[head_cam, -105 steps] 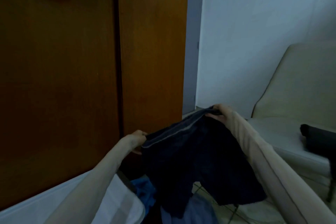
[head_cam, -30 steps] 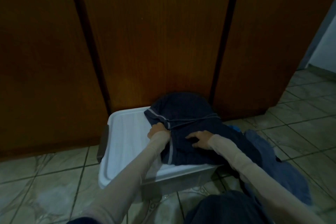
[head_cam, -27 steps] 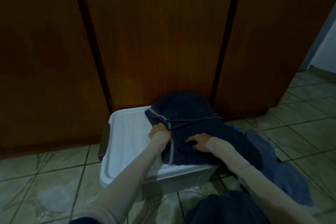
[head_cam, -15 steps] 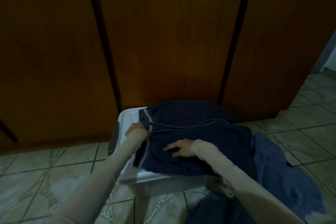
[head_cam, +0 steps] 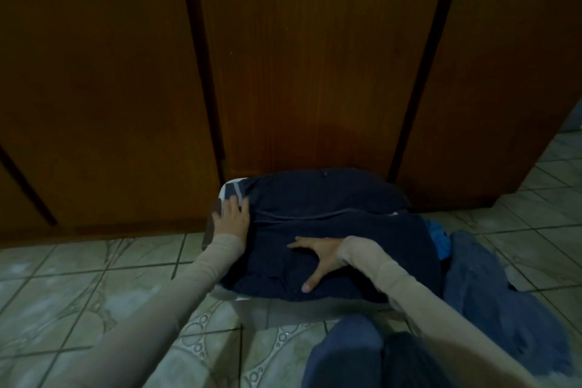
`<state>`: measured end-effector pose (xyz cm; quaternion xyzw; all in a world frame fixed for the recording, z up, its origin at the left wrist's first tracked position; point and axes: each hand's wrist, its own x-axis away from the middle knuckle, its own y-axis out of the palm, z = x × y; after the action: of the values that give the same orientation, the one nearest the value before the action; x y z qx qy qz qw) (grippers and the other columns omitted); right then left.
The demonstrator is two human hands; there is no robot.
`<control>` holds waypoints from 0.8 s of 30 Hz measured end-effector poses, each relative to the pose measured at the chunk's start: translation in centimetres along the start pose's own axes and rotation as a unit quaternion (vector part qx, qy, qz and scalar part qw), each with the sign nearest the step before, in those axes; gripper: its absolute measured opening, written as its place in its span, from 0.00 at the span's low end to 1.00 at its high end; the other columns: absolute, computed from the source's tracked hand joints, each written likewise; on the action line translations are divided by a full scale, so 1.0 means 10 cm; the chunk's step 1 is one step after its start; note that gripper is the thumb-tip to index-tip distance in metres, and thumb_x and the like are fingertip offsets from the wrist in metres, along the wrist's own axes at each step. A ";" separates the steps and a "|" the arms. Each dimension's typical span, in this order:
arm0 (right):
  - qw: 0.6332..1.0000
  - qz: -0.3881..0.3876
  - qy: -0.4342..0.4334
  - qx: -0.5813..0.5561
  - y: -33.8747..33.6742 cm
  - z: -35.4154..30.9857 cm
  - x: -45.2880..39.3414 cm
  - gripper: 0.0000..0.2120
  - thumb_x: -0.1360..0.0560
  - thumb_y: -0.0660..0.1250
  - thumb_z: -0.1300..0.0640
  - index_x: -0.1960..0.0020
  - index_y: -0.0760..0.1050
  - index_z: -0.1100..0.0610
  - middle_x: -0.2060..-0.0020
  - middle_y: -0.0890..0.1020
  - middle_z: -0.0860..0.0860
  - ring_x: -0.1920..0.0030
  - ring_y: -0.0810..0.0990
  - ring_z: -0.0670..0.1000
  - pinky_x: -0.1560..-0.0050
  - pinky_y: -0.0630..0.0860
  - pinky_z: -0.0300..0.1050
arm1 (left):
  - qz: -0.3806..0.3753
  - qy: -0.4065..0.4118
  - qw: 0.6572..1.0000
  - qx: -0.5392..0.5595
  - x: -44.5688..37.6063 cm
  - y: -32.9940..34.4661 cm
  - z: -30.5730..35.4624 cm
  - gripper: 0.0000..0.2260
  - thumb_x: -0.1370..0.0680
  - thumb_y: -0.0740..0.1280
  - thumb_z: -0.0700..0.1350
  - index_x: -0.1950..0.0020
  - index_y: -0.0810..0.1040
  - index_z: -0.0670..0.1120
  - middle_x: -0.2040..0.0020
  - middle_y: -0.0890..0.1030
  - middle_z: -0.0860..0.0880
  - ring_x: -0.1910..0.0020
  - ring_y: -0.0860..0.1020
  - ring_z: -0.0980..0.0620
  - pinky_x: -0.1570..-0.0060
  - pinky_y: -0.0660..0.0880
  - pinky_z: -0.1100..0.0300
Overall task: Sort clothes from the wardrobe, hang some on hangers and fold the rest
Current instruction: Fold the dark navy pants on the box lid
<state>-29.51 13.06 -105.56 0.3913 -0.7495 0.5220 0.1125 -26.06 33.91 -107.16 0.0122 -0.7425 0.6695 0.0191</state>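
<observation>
I have the dark garment spread over the white bin lid, near the wardrobe doors. My left hand presses its left edge, fingers straight and apart; my right hand lies flat mid-cloth, fingers splayed. I judge overhanging cloth could slide off the near edge. Open floor lies left; a blue pile crowds the right.

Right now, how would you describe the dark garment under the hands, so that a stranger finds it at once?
Look at the foot of the brown wardrobe doors, where a white box stands on the tiled floor. The navy garment lies spread over its top, under both flat hands. Unlike the lighter blue clothes beside it, it has a pale stripe at its left end.
</observation>
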 end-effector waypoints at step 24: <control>0.979 0.152 -0.033 0.129 0.39 0.42 0.26 0.35 0.28 0.62 0.70 0.25 0.57 0.50 0.25 0.57 0.49 0.25 0.56 0.49 0.28 0.51 0.40 | -0.258 0.231 0.938 -0.015 0.44 -0.05 -0.10 0.51 0.32 0.72 0.63 0.25 0.36 0.57 0.24 0.33 0.47 0.25 0.37 0.42 0.28 0.41 0.40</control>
<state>-33.06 8.77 -108.57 0.3006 -0.7303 0.6119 -0.0443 -30.45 34.86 -106.37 0.0476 -0.6988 0.6149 0.3624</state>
